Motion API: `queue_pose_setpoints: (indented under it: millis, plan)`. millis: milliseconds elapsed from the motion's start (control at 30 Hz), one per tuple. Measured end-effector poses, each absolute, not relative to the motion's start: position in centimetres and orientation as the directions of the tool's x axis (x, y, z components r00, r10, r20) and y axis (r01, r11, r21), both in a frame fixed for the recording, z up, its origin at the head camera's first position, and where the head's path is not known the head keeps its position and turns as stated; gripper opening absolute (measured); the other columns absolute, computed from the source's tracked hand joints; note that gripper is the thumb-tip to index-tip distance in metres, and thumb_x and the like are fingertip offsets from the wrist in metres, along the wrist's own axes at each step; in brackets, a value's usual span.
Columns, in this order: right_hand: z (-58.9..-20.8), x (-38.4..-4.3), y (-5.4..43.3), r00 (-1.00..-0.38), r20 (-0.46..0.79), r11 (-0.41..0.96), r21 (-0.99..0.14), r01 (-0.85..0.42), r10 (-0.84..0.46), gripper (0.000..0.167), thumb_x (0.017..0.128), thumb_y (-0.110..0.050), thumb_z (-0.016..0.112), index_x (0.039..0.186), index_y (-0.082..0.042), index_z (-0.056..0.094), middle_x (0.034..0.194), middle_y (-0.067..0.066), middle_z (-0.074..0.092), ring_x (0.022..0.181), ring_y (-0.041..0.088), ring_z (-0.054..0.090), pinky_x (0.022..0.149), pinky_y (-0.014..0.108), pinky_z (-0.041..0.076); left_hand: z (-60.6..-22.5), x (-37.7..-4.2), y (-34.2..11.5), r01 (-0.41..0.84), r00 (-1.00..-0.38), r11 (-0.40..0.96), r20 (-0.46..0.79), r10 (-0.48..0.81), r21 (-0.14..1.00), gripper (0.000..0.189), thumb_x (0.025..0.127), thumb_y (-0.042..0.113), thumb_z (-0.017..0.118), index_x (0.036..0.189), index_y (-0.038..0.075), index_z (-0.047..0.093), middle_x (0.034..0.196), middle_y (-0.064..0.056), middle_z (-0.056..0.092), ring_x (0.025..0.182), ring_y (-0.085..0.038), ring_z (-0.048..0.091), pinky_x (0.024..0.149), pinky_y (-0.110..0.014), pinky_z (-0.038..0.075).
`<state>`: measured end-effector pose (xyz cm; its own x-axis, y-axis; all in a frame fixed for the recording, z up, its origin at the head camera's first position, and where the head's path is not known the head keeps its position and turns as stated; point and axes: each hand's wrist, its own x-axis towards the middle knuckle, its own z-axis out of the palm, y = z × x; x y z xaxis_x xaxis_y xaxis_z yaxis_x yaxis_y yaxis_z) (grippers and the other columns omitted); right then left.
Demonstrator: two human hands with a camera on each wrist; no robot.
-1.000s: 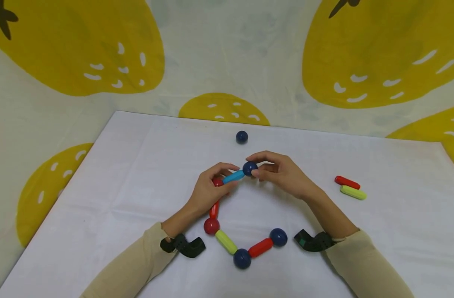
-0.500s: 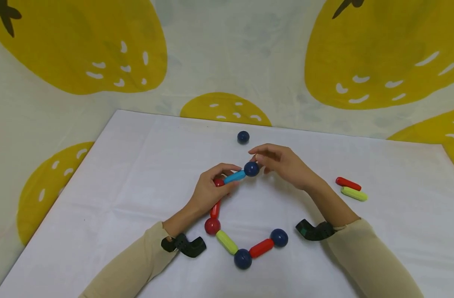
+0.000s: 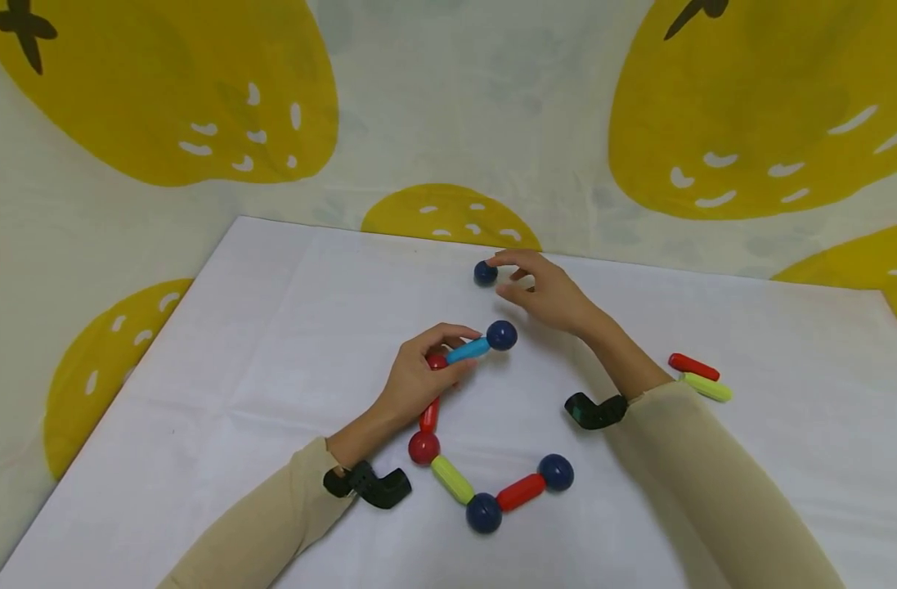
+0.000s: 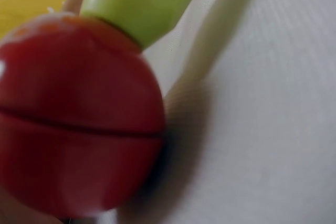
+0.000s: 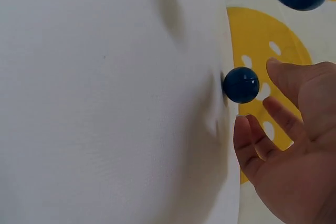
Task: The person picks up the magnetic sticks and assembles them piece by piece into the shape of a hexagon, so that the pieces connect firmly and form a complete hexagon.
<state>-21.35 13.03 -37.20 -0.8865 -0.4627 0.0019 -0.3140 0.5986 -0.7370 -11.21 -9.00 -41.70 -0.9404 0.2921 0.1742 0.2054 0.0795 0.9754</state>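
A chain of balls and rods bends across the table. My left hand [image 3: 419,372] grips it near its upper red ball [image 3: 437,361], fingers and thumb around the ball and the light blue rod [image 3: 468,350]. A dark blue ball [image 3: 502,335] caps that rod's far end. Below the hand run a red rod [image 3: 429,415], a lower red ball [image 3: 423,447], a yellow-green rod [image 4: 142,3], a blue ball [image 3: 484,513], a second red rod [image 3: 521,492] and another blue ball [image 3: 555,472]. My right hand [image 3: 547,290] reaches to a loose blue ball [image 5: 241,85], fingers and thumb spread beside it.
A loose red rod [image 3: 694,366] and a loose yellow-green rod [image 3: 706,387] lie side by side at the right. Behind the back edge of the white-covered table [image 3: 308,278] hangs a cloth [image 3: 463,106] with large yellow fruit shapes.
My right hand has let go of the blue ball at the end of the light blue rod and moved back to the loose blue ball. The left hand keeps its grip.
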Motion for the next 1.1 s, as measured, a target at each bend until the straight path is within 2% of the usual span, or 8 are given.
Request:
queue_pose_setpoints:
  millis: [167, 333, 600, 900, 967, 1100]
  plan:
    - [-37.6, -22.2, 12.7, -0.865, -0.004, 0.616, -0.704, -0.353, -0.501, 0.046, 0.094, -0.016, 0.062, 0.138, -0.019, 0.050, 0.151, 0.004, 0.034, 0.115, 0.029, 0.051, 0.092, 0.046, 0.044, -39.5, -10.5, -8.7, 0.219, -0.935, 0.070, 0.188, 0.302, 0.973, 0.031, 0.086, -0.003, 0.067, 0.117, 0.000, 0.063, 0.095, -0.015, 0.061, 0.067, -0.035, 0.060, 0.059, -0.029, 0.053]
    - [-38.0, -22.7, 12.7, -0.854, 0.007, 0.620, -0.684, -0.384, -0.521, 0.048, 0.093, -0.013, 0.063, 0.139, -0.018, 0.050, 0.152, 0.006, 0.031, 0.113, 0.028, 0.052, 0.093, 0.045, 0.044, -38.6, -10.1, -8.6, 0.218, -0.935, 0.064, 0.190, 0.298, 0.974, 0.030, 0.086, -0.004, 0.066, 0.115, -0.001, 0.062, 0.094, -0.014, 0.061, 0.067, -0.036, 0.060, 0.059, -0.029, 0.053]
    - [-37.6, -22.3, 13.9, -0.869, 0.018, 0.626, -0.687, -0.370, -0.495, 0.048, 0.093, -0.015, 0.064, 0.139, -0.020, 0.050, 0.149, 0.004, 0.035, 0.109, 0.027, 0.055, 0.088, 0.044, 0.047, -38.6, -10.0, -8.6, 0.212, -0.938, 0.082, 0.179, 0.296, 0.974, 0.030, 0.087, -0.002, 0.067, 0.116, 0.001, 0.063, 0.095, -0.014, 0.061, 0.067, -0.036, 0.061, 0.059, -0.028, 0.053]
    - [-36.6, -20.6, 19.1, -0.889, 0.076, 0.605, -0.707, -0.368, -0.453, 0.045, 0.093, -0.012, 0.062, 0.136, -0.018, 0.052, 0.142, 0.001, 0.044, 0.106, 0.025, 0.056, 0.089, 0.047, 0.047, -38.5, -10.1, -8.7, 0.231, -0.933, 0.087, 0.195, 0.302, 0.969, 0.029, 0.086, -0.002, 0.067, 0.115, 0.000, 0.063, 0.094, -0.014, 0.061, 0.066, -0.034, 0.060, 0.058, -0.028, 0.053]
    - [-36.1, -20.0, 20.3, -0.890, 0.082, 0.618, -0.691, -0.375, -0.448, 0.044, 0.094, -0.014, 0.062, 0.137, -0.019, 0.052, 0.143, -0.001, 0.044, 0.106, 0.023, 0.056, 0.089, 0.045, 0.048, -38.5, -10.2, -8.8, 0.229, -0.933, 0.084, 0.195, 0.302, 0.970, 0.029, 0.086, -0.002, 0.067, 0.115, 0.000, 0.063, 0.095, -0.015, 0.061, 0.067, -0.036, 0.061, 0.059, -0.028, 0.053]
    - [-35.6, -18.4, 22.8, -0.893, 0.101, 0.652, -0.648, -0.394, -0.439, 0.046, 0.093, -0.016, 0.064, 0.137, -0.024, 0.052, 0.141, -0.005, 0.044, 0.105, 0.017, 0.056, 0.085, 0.023, 0.046, -38.7, -10.2, -8.8, 0.222, -0.933, 0.078, 0.189, 0.305, 0.972, 0.029, 0.087, -0.002, 0.067, 0.115, 0.000, 0.063, 0.095, -0.015, 0.061, 0.068, -0.037, 0.060, 0.059, -0.028, 0.053]
